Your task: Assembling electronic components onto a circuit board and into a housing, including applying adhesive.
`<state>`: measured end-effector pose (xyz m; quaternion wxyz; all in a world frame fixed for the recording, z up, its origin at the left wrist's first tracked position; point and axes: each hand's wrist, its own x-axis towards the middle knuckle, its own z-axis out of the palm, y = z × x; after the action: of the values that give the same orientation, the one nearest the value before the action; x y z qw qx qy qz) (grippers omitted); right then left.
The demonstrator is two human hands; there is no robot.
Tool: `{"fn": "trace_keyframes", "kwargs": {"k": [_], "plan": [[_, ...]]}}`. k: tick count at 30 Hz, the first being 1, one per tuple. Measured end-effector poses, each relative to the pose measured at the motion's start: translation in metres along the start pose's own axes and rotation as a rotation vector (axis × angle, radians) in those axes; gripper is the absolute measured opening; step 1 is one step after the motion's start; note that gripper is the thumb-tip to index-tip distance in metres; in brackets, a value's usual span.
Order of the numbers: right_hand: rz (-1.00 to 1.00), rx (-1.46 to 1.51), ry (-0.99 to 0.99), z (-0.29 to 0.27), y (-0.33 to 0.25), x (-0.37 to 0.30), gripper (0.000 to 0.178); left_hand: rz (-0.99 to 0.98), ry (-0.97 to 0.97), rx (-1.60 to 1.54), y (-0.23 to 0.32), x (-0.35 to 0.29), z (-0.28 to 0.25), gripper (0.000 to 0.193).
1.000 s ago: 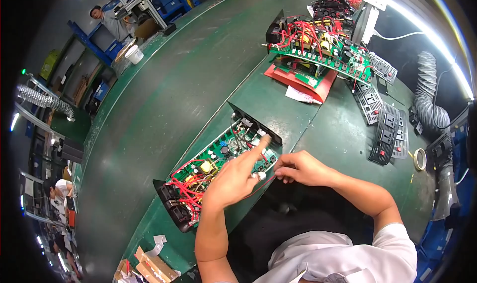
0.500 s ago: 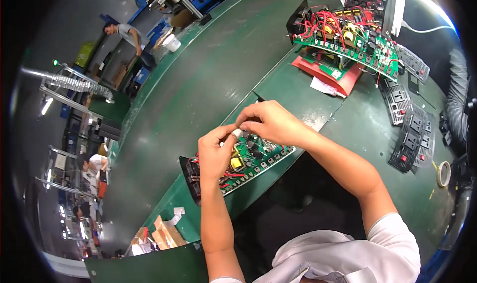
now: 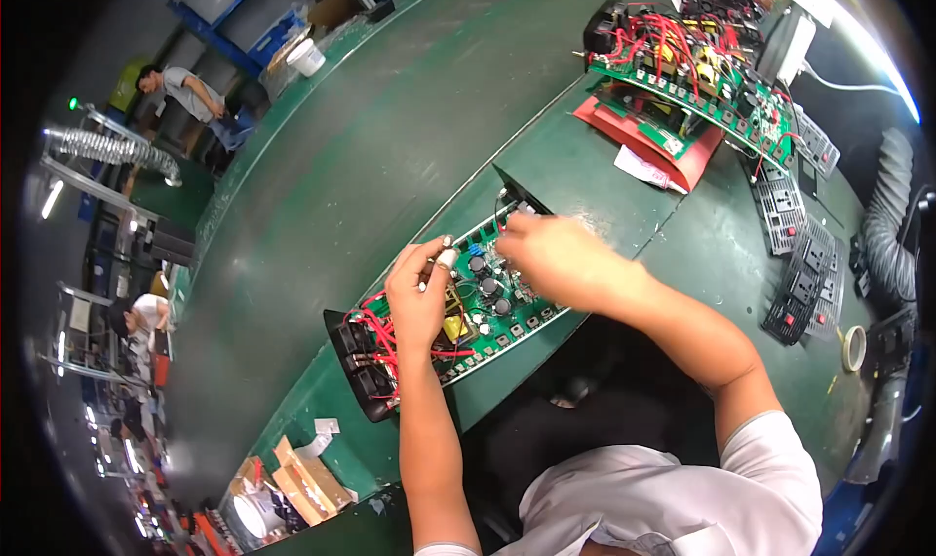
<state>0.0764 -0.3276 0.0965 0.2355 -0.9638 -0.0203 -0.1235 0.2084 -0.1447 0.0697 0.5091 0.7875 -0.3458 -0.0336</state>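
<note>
A long green circuit board (image 3: 492, 312) with coils, black capacitors, red wires and a black end panel (image 3: 363, 366) lies slantwise on the bench before me. My left hand (image 3: 417, 293) is over its left half. The thumb and forefinger are bent close together, with white coverings or pieces at their tips; anything pinched there is too small to name. My right hand (image 3: 561, 261) is over the board's right half, near another upright black end panel (image 3: 519, 193). Its fingers are curled together, slightly blurred, and hide whatever lies beneath them.
More wired circuit boards (image 3: 682, 78) are stacked at the back right above a red sheet (image 3: 648, 146). Grey socket panels (image 3: 804, 278) and a tape roll (image 3: 853, 349) lie at right. A cardboard box (image 3: 310, 483) stands front left. A person (image 3: 195, 98) is across the bench.
My hands were together above the board; now the right has moved away to the right, lower over the components. The left stays over the left half. The whole view has shifted slightly.
</note>
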Motion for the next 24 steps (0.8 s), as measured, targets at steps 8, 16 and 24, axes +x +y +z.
{"fn": "trace_keyframes", "kwargs": {"k": [8, 16, 24], "plan": [[-0.138, -0.384, -0.119, 0.037, -0.010, -0.007, 0.004, 0.050, 0.055, 0.054, -0.007, -0.010, 0.001, 0.021], [-0.038, -0.536, -0.158, 0.022, -0.024, -0.023, 0.008, 0.163, 0.128, 0.022, -0.014, -0.017, 0.015, 0.032], [-0.111, -0.423, -0.063, 0.039, -0.018, -0.016, 0.009, 0.280, 0.072, 0.011, -0.031, -0.040, 0.030, 0.031]]}}
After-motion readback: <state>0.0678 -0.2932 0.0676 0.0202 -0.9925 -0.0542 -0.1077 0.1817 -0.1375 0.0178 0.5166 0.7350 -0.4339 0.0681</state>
